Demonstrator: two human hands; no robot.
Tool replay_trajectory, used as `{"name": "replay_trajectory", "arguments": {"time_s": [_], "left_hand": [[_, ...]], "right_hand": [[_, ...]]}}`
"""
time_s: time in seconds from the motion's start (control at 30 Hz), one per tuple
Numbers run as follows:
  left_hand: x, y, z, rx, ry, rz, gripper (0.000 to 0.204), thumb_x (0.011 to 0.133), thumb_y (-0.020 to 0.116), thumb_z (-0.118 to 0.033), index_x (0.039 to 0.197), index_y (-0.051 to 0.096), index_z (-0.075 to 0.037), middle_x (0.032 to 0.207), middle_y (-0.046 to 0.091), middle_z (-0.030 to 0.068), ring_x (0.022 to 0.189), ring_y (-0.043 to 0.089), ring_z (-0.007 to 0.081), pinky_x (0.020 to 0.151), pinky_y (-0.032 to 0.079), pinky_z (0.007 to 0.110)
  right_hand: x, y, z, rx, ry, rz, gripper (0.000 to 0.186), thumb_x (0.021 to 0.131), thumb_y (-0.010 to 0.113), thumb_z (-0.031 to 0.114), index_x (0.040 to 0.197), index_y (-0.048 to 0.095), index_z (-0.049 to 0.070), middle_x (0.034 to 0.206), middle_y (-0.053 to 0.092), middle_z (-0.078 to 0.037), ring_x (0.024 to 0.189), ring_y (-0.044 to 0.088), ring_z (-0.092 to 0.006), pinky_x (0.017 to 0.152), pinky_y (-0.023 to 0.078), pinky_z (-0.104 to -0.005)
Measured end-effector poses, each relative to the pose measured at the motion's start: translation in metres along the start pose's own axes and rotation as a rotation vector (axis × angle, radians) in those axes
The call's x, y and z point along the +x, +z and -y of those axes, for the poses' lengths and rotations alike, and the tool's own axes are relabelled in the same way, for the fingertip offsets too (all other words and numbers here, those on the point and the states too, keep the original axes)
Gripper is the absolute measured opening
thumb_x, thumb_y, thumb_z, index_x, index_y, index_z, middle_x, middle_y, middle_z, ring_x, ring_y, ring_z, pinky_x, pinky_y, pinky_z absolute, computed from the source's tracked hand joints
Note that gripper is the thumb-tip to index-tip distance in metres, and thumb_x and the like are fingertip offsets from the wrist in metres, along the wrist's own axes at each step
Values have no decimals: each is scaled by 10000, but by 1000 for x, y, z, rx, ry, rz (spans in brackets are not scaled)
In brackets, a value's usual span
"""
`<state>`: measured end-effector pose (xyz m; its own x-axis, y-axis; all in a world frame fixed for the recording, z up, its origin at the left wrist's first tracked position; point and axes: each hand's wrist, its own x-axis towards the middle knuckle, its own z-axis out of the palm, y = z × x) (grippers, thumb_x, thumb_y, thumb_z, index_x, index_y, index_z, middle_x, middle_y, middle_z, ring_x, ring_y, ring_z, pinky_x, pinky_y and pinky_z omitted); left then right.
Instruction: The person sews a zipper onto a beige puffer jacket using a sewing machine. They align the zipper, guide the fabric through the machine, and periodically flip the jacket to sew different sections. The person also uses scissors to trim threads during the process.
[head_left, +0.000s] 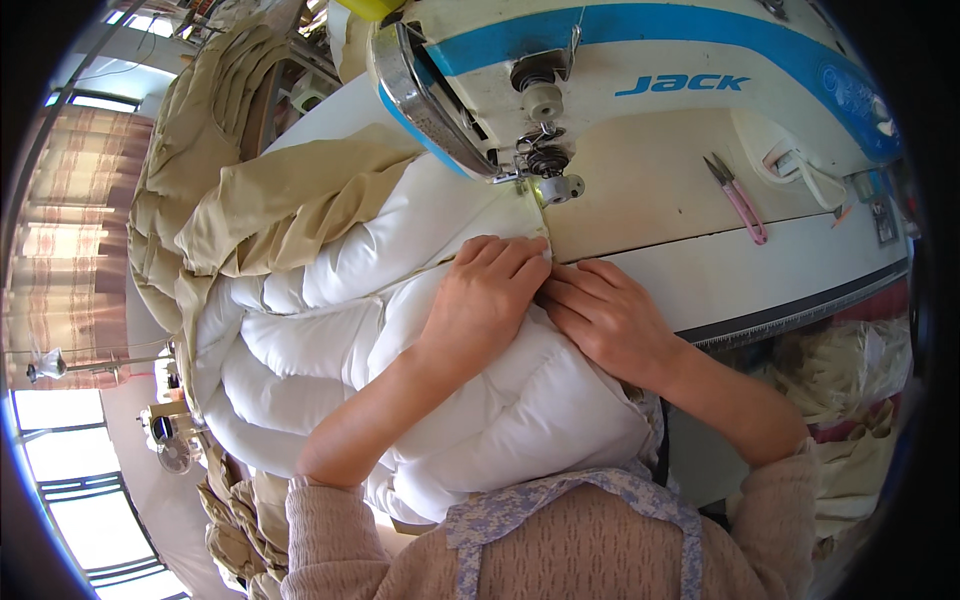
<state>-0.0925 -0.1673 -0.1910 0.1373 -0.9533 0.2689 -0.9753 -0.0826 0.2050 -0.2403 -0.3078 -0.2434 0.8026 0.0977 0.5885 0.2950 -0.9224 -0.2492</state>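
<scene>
A bulky white padded piece (pixel 320 350), puffy and stitched in channels, lies across my lap and up onto the sewing machine's bed. My left hand (pixel 485 290) grips its right edge just in front of the machine's needle area, fingers bent over the cloth. Close beside it, my right hand (pixel 612 318) holds the same edge, fingers together and partly under the left fingertips. The sewing machine head (pixel 545 150), white with a blue stripe, stands above; its presser foot is hard to make out. Beige cloth (pixel 290 205) joins the white padding on the left.
Pink-handled thread snips (pixel 738 200) lie on the machine table (pixel 640 225), to the right. A dark ruler strip (pixel 800 310) runs along the front edge. Clear plastic and cloth (pixel 845 370) fill the lower right. More beige fabric (pixel 240 525) is heaped at lower left.
</scene>
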Motion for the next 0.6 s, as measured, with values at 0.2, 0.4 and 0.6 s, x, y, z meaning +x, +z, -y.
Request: {"name": "replay_trajectory", "arguments": {"time_s": [0.2, 0.4, 0.6], "left_hand": [[7, 5, 15, 86, 40, 11, 186, 894, 669, -71, 1078, 691, -79, 1126, 735, 42, 999, 704, 207, 1059, 432, 478], [26, 0, 43, 107, 26, 93, 214, 906, 678, -99, 1117, 704, -78, 1060, 753, 35, 998, 704, 190, 1068, 428, 478], [5, -22, 32, -84, -39, 5, 293, 933, 660, -130, 1217, 692, -66, 1201, 722, 79, 1176, 651, 253, 1124, 393, 492]], "right_hand": [[7, 1, -5, -22, 12, -14, 249, 806, 632, 88, 1013, 730, -10, 1097, 712, -100, 1130, 640, -222, 1006, 470, -358], [21, 12, -24, -43, 11, 18, 259, 836, 619, 94, 1056, 718, -1, 1156, 702, -108, 1141, 639, -228, 1023, 466, -348], [15, -1, -15, -64, 7, 140, 396, 830, 624, 110, 1206, 667, -8, 1311, 632, -163, 1306, 547, -295, 1113, 414, -437]]}}
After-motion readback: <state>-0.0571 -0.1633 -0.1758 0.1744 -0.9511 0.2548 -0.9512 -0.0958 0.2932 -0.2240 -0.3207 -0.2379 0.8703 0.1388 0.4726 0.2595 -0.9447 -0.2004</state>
